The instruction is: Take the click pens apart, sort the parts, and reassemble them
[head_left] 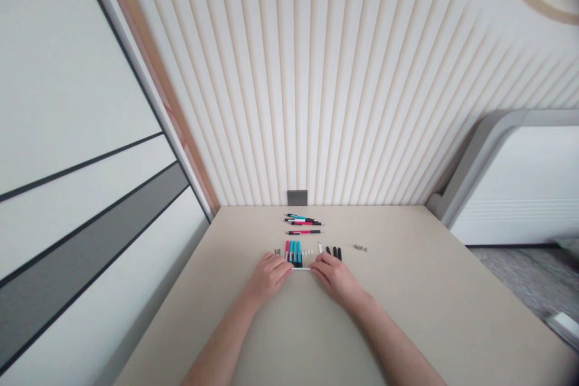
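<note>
A thin white stick (301, 269) stretches level between my two hands, just above or on the table; I cannot tell which. Its left end is pinched in the fingers of my left hand (270, 275), its right end in those of my right hand (333, 275). Right behind it stand pen barrels in a row, one pink (287, 247) and several turquoise (295, 247), with black lower parts. Small white pieces (307, 252) lie to their right. Several black pen parts (335, 251) and a white piece (320, 247) are beyond my right hand. Small grey parts (277, 251) sit beyond my left hand.
Assembled-looking pens (302, 219) lie in a pile toward the back of the beige table (393, 289), with a pink and black pen (304, 232) in front. Small springs (360, 248) lie to the right. Behind is a ribbed wall with a dark socket (297, 198); a cabinet (113, 241) flanks the left.
</note>
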`<state>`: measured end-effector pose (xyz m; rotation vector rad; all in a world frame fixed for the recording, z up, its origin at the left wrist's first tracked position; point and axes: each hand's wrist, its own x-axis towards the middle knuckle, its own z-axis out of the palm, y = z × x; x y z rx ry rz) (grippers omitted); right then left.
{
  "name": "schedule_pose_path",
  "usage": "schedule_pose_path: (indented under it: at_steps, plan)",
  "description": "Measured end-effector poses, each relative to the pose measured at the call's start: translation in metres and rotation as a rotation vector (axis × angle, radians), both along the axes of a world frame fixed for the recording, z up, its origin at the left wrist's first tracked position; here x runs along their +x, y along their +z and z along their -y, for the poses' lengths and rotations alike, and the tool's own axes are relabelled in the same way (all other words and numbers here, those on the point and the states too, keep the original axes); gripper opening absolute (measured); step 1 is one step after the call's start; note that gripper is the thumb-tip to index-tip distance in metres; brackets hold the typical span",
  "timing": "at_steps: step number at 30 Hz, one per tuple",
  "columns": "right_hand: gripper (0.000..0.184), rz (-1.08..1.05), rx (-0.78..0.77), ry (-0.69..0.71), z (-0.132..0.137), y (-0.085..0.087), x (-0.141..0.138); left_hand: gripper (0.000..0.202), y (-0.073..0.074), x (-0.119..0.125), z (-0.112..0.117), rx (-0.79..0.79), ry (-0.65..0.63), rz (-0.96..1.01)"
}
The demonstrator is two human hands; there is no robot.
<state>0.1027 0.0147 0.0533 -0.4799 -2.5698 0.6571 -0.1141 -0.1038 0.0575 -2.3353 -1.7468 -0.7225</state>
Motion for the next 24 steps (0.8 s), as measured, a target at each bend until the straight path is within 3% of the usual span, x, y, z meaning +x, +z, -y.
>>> schedule_pose_path:
  at_steps: [11, 19, 24]
  plan:
    - [0.033, 0.02, -0.03, -0.04, -0.008, 0.0, 0.004, 0.029, 0.0, 0.0, 0.0, 0.028, 0.066, 0.051]
    - [0.03, -0.028, -0.089, -0.162, -0.02, -0.007, 0.011, 0.03, 0.0, -0.007, 0.002, 0.074, 0.18, 0.184]
    - [0.034, -0.083, -0.119, -0.187, -0.02, -0.011, 0.01, 0.03, -0.003, -0.006, 0.001, 0.034, 0.131, 0.162]
